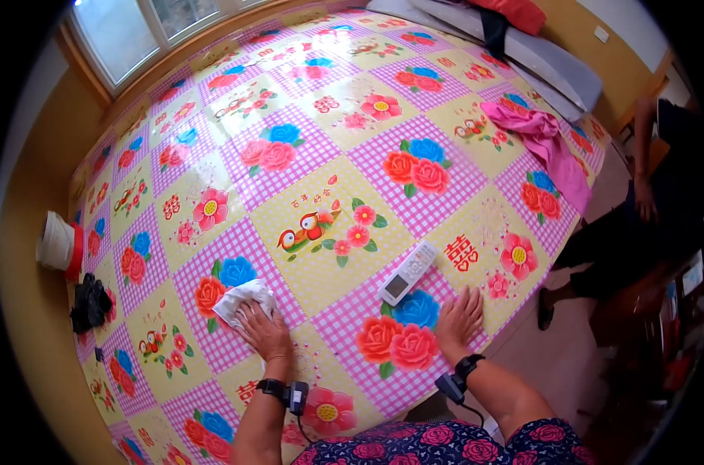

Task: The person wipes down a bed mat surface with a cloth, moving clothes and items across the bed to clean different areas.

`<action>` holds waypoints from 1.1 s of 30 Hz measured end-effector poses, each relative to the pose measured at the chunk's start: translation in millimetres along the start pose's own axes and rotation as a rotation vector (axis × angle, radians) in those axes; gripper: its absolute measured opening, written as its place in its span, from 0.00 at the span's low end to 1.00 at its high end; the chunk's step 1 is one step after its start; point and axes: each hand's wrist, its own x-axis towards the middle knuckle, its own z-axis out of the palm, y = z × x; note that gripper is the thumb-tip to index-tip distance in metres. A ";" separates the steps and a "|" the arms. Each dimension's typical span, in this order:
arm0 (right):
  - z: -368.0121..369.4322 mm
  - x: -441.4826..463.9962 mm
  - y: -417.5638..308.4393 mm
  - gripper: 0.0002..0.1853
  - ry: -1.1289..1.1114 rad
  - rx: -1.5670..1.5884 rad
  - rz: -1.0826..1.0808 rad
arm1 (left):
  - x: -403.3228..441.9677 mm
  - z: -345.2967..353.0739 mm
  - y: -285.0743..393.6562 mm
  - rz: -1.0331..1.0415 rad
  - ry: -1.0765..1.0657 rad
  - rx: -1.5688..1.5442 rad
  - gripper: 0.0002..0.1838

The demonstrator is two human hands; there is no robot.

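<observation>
Head view: we have our left hand on a white cloth, in from the near edge of the patterned sheet, fingers extended flat over it. Our right hand rests palm-down by that edge, fingers open (white remote near it). Pink cloth lies at the right edge.

Left hand on white cloth, right hand palm-down, floral checked sheet.
Left fingers spread over the crumpled cloth; right palm bears on the sheet near a pale remote control. Pink fabric lies by the right edge; white container and black bundle at far left; another person at right.
</observation>
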 end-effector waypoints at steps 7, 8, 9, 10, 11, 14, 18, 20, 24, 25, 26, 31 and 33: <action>-25.9 37.3 36.2 0.40 -0.291 0.475 -0.219 | -1.0 6.9 0.8 -0.040 0.033 0.003 0.33; -29.5 50.7 36.3 0.41 -0.385 0.606 -0.261 | 0.0 4.9 1.7 -0.052 0.023 0.002 0.33; -29.2 61.2 29.0 0.42 -0.504 0.727 -0.190 | -0.1 7.4 0.4 -0.052 0.026 -0.005 0.33; -28.8 68.8 17.1 0.43 -0.625 0.845 -0.117 | -0.8 6.5 5.0 -0.062 0.018 -0.009 0.33; -26.6 72.9 5.8 0.44 -0.752 0.962 -0.043 | -1.6 3.8 6.8 -0.074 0.011 -0.009 0.33; -3.0 78.1 -34.7 0.44 -0.887 1.234 0.087 | 1.7 -2.7 6.1 -0.094 -0.015 -0.007 0.34; 8.4 75.4 -95.7 0.36 -0.967 1.331 0.231 | -0.5 -4.3 5.6 -0.073 -0.012 -0.031 0.34; 6.1 82.8 -144.5 0.34 -0.943 1.292 0.055 | 0.5 -2.2 5.0 -0.083 -0.005 -0.042 0.35; 9.1 94.1 -206.5 0.29 -0.903 0.955 -0.457 | 1.4 -5.0 7.9 -0.112 -0.021 -0.038 0.34; 7.6 102.7 -213.2 0.27 -0.882 0.802 -0.607 | 1.7 -4.2 7.3 -0.108 -0.017 -0.031 0.34; 18.4 110.1 -210.5 0.25 -0.839 0.896 -0.688 | 2.4 -3.1 6.6 -0.096 -0.009 -0.029 0.34; 62.1 205.3 -129.2 0.17 -0.261 0.942 -0.832 | -0.2 -0.9 4.2 -0.094 -0.003 -0.014 0.34; 70.9 263.1 -72.8 0.18 -0.137 0.608 -0.812 | -1.4 -1.5 4.2 -0.095 -0.008 -0.015 0.33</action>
